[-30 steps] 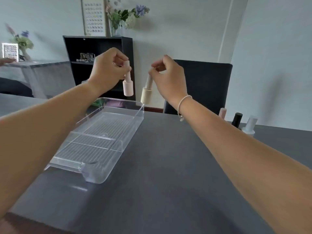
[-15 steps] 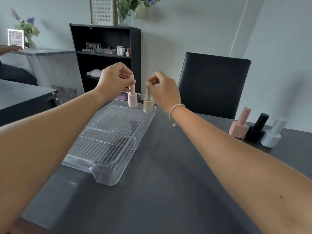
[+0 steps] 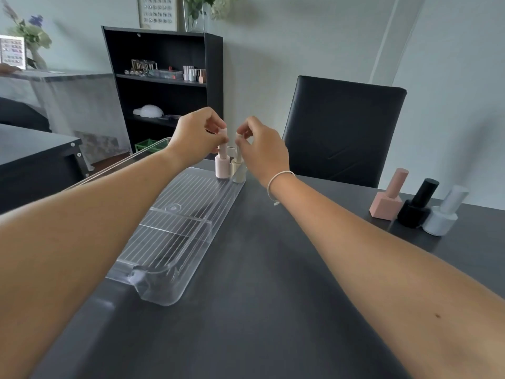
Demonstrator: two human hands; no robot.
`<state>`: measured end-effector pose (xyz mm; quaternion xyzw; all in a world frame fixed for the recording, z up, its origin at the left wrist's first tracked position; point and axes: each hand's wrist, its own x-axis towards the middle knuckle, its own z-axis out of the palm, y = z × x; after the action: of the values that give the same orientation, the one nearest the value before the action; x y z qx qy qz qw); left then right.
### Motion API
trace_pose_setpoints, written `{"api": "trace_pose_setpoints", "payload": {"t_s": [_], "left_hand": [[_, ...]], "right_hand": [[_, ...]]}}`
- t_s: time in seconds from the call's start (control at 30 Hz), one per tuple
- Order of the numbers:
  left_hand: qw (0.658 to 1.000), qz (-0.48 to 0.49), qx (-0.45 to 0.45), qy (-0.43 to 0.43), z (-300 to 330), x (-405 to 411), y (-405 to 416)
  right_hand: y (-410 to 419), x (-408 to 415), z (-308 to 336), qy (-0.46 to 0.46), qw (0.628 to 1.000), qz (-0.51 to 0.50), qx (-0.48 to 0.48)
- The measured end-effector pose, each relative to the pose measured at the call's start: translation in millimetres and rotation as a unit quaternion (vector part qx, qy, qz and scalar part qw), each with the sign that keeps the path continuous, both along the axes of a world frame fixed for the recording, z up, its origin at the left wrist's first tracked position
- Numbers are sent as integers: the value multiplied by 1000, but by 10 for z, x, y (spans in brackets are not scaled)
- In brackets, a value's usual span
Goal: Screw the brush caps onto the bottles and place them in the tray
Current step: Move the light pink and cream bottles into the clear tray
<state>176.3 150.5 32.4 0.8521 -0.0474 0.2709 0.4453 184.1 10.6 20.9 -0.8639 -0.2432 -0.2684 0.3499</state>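
A clear ribbed plastic tray (image 3: 169,231) lies on the dark table. At its far right corner stand two capped bottles side by side: a pale pink bottle (image 3: 222,166) and a cream bottle (image 3: 238,170), both upright on the tray floor. My left hand (image 3: 195,136) pinches the cap of the pink bottle from above. My right hand (image 3: 263,149) pinches the cap of the cream bottle the same way. Both bottle bases seem to touch the tray.
Three more capped bottles stand at the table's right: a pink square bottle (image 3: 388,198), a black bottle (image 3: 418,206) and a white bottle (image 3: 444,214). A black chair (image 3: 341,129) stands behind the table, a black shelf (image 3: 164,86) beyond the tray.
Both hands have come down with their bottles, from held in the air above the tray to resting on the tray floor at its far right corner.
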Motion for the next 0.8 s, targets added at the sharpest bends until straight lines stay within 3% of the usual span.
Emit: {"api": "trace_pose_setpoints", "payload": {"t_s": [0.5, 0.8], "left_hand": [[999, 9, 11, 34, -17, -74, -54], [993, 29, 74, -85, 306, -233, -433]], "right_hand": [[-130, -141, -4, 29, 999, 19, -7], [-964, -459, 67, 1, 1000, -16, 11]]}}
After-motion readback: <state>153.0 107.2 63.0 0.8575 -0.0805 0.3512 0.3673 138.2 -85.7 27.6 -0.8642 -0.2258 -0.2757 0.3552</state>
